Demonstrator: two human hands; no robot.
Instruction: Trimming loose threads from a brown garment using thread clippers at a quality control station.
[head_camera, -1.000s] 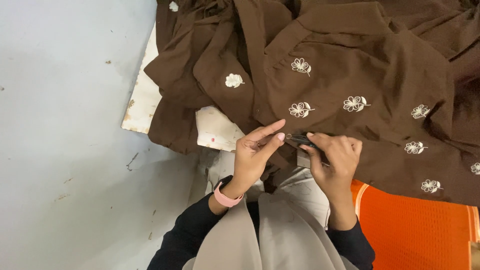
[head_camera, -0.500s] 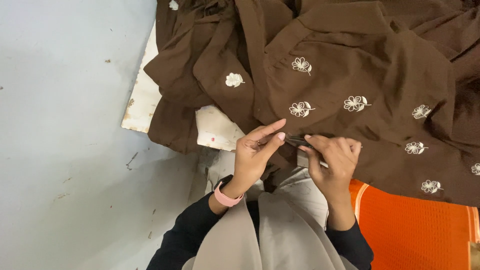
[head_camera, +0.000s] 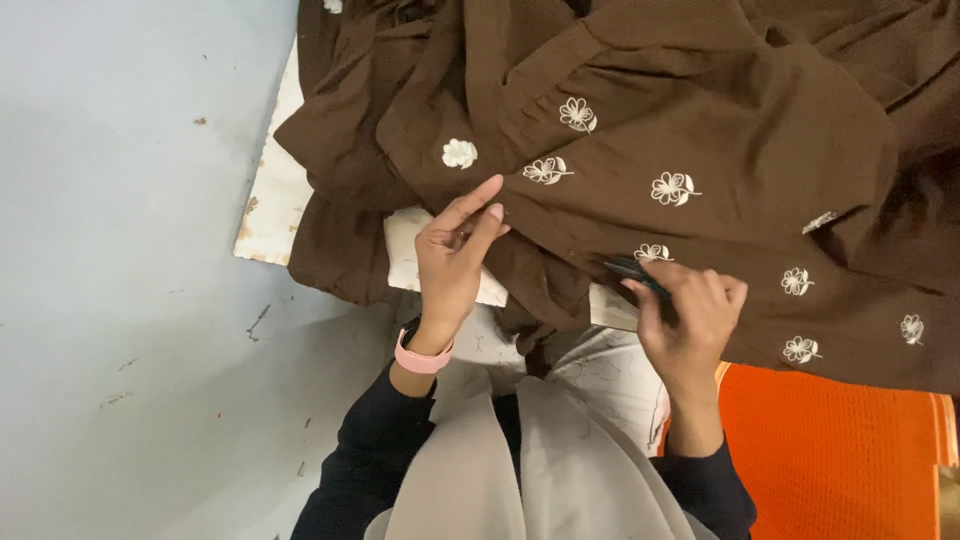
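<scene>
1. At the near edge of the brown cloth, the left hand (head_camera: 455, 262) is raised with fingers straight and pressed together, thumb alongside, its fingertips touching the dark brown fabric embroidered with small white flowers (head_camera: 700, 130); whether it pinches a fold I cannot tell.
2. To the right, well apart from it, the right hand (head_camera: 688, 318) is closed around a small dark slender tool (head_camera: 630, 270), whose tip pokes out leftward just beside one white embroidered flower (head_camera: 655, 252) on the fabric.
3. A pink band (head_camera: 422, 358) sits on the left wrist; both forearms wear dark sleeves (head_camera: 362, 452), and a grey-beige garment (head_camera: 520, 470) covers the near middle.
4. The brown fabric lies bunched in folds across the far and right parts of the scene, its near hem running between the two hands.
5. Under the fabric, a white board with chipped, worn edges (head_camera: 268, 210) shows on the left and between the hands.
6. An orange woven mat (head_camera: 830, 460) lies at the near right.
7. The pale grey floor (head_camera: 120, 250) fills the left side.
</scene>
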